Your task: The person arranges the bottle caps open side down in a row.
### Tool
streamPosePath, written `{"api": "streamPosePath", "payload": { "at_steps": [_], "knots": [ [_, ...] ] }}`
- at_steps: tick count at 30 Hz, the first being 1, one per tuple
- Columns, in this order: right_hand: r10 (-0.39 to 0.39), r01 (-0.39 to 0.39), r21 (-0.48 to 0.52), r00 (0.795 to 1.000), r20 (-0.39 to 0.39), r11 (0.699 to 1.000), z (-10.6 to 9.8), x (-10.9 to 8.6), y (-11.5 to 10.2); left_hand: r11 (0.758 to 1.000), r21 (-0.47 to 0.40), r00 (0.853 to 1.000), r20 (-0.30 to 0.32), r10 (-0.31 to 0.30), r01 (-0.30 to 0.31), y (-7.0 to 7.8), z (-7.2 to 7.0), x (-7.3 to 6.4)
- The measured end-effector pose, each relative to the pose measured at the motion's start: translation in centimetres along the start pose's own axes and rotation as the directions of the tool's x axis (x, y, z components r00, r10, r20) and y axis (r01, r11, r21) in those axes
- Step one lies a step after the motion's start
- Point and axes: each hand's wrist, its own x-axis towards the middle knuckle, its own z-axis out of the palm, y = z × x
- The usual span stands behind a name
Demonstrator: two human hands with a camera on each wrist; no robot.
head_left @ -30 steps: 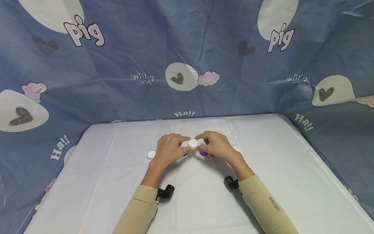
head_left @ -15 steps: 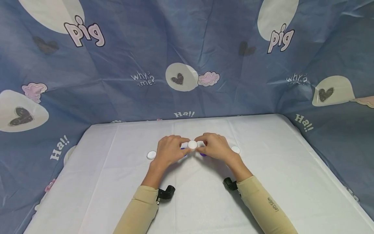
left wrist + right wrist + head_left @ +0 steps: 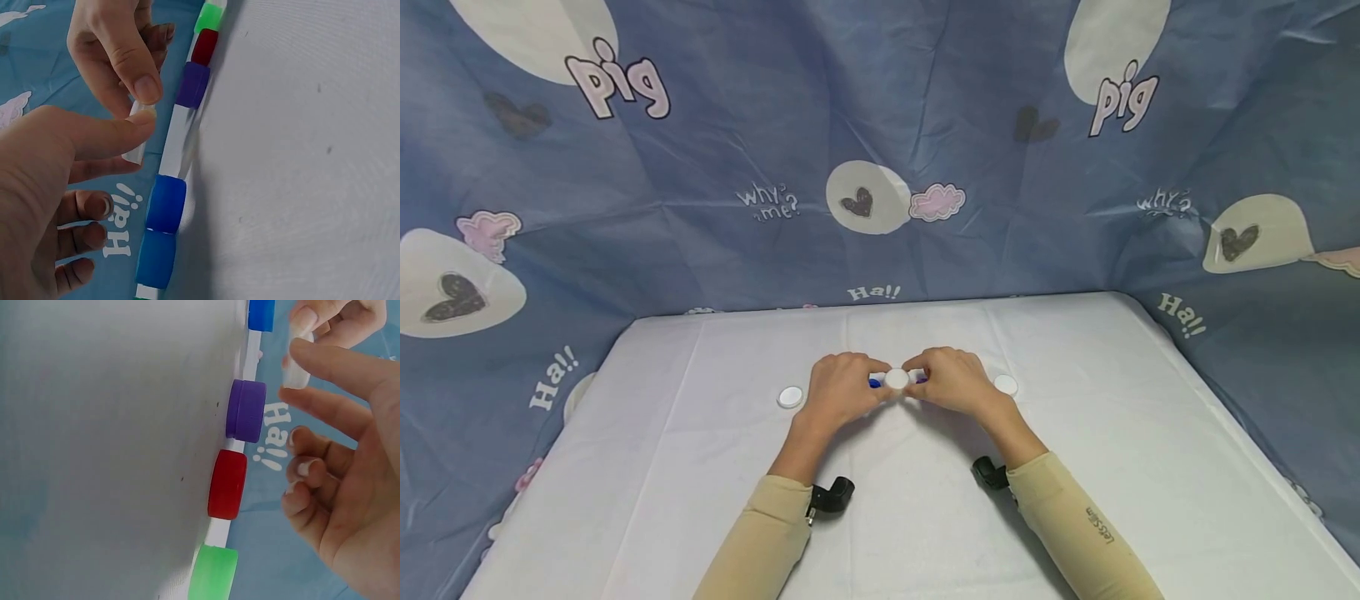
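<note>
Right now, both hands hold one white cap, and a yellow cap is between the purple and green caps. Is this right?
Wrong colour: the right wrist view shows a red cap between the purple cap and the green cap. The left hand and right hand do hold the white cap.

Booth-like: printed backdrop (image 3: 700,258), white table (image 3: 925,517)

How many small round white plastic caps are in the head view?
3: a centre cap pinched by the left hand and right hand; a left cap and a right cap on the white cloth, either side. The hands may hide others.
</note>
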Motion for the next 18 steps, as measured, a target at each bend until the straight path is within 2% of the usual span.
{"api": "streamPosePath", "payload": {
  "at_steps": [6,18],
  "knots": [
    [0.004,-0.003,-0.037,1.0,0.018,0.999,0.3,0.2,0.1,0.999,0.04,1.0,0.025,0.002,-0.003,0.3,0.3,0.0],
    [0.023,-0.02,-0.094,0.999,0.041,0.995,0.8,0.2,0.0,0.995,0.103,1.0,0.02,0.018,-0.02,0.4,1.1,-0.1]
  ]
}}
